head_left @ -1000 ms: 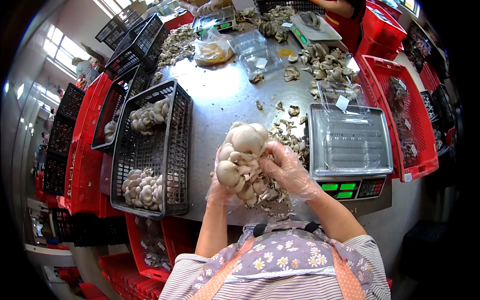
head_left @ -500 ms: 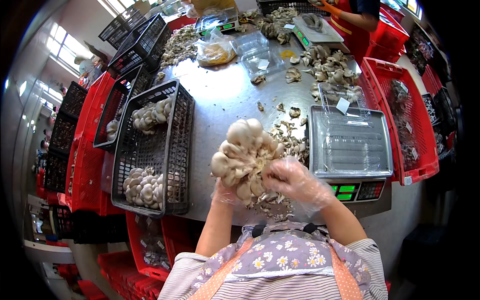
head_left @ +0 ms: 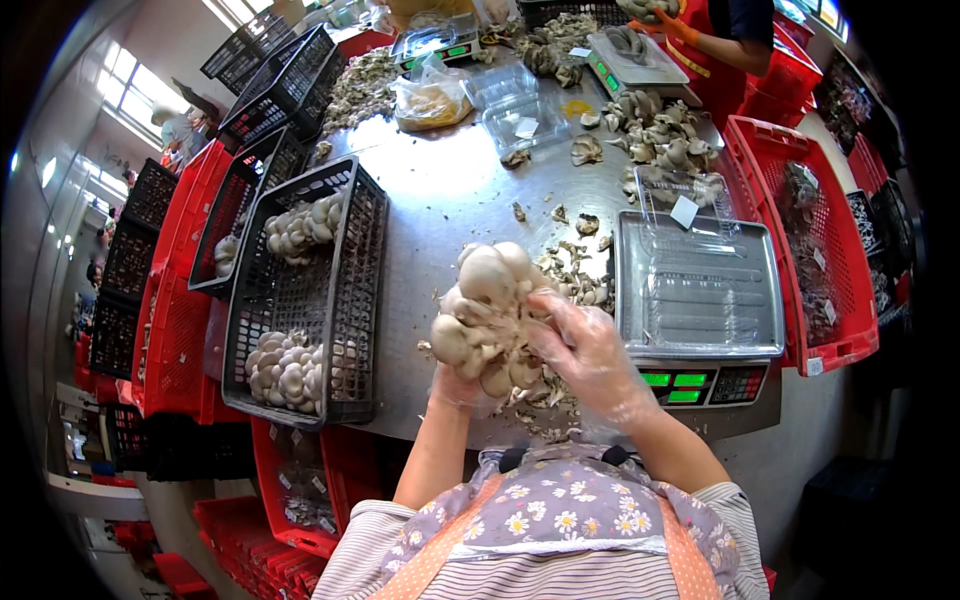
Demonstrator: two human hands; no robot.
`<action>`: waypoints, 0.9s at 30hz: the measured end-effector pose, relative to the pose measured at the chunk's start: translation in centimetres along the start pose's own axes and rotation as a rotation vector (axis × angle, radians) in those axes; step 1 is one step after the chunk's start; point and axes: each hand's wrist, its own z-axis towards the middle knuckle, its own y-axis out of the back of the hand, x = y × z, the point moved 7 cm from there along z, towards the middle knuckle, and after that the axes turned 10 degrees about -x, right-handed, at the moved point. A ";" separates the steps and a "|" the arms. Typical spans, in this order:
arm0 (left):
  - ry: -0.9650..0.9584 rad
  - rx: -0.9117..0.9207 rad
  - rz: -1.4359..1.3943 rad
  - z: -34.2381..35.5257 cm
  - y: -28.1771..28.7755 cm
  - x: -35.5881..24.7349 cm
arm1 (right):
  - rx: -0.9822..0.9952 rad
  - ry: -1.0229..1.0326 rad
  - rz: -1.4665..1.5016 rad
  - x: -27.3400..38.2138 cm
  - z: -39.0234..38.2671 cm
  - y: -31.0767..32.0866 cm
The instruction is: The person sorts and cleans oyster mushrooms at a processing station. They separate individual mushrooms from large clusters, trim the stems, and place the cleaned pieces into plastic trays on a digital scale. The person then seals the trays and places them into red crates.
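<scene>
A large cluster of pale oyster mushrooms (head_left: 487, 310) is held up over the near edge of the metal table. My left hand (head_left: 462, 386), in a clear plastic glove, supports it from below; the caps hide most of its fingers. Gloved in the same way, my right hand (head_left: 580, 350) has its fingers closed on the cluster's right side, by the stems. Mushroom trimmings (head_left: 580, 270) lie just beyond that hand. To its right stands a digital scale (head_left: 700, 385) bearing a clear plastic tray (head_left: 700, 285).
A black crate (head_left: 335, 300) with mushroom clusters stands on the left, beside stacked red crates (head_left: 185, 330). At the right is a red crate (head_left: 800, 260) of packed mushrooms. Across the table (head_left: 430, 185) are mushroom piles, a plastic bag (head_left: 430, 95) and a co-worker's orange-gloved hand (head_left: 680, 25).
The mushroom cluster has turned and tilted in my hands, showing its stems less openly. My right hand has moved up along its right side. The co-worker's hands have lifted mushrooms into view.
</scene>
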 end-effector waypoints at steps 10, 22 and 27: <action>0.134 -0.219 -0.263 -1.0 1.3 0.8 | 0.028 -0.191 0.376 -3.6 -0.3 -3.3; -0.153 -0.195 0.005 -1.1 1.4 0.0 | 0.041 0.143 -0.178 -0.9 -0.2 1.5; -0.110 -0.239 -0.006 -1.7 0.2 -0.5 | 0.313 -0.073 -0.029 -0.9 -0.5 -0.6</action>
